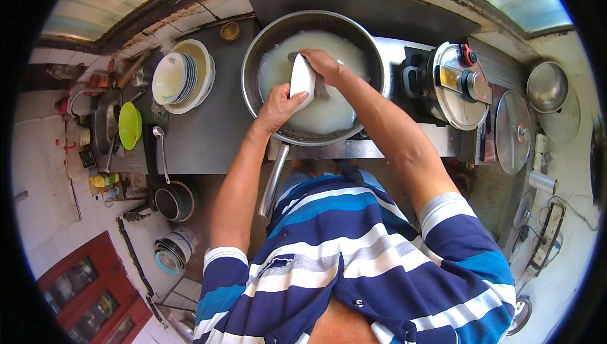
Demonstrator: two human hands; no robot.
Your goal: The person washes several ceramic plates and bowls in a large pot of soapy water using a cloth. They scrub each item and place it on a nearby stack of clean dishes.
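A large wok (251,67) on the stove contains cloudy, whitish water (280,67). Above this water a white bowl or dish (302,78) is tilted almost on edge. My left hand (280,105) grips its near end, thumb over the rim. At the far end, my right hand (322,64) presses against the bowl with a greyish cloth (323,90), part of which hangs down below the hand. The fingers of my right hand are partly hidden by the bowl. The wok's long metal handle (275,180) points toward my body.
Left on the dark counter (208,140) stand stacked bowls and plates (173,78), a small brown bowl (230,31), a metal ladle (161,152) and a green bowl (130,126). A pressure cooker (455,86) is right of the wok, with a glass lid (513,131) beyond it.
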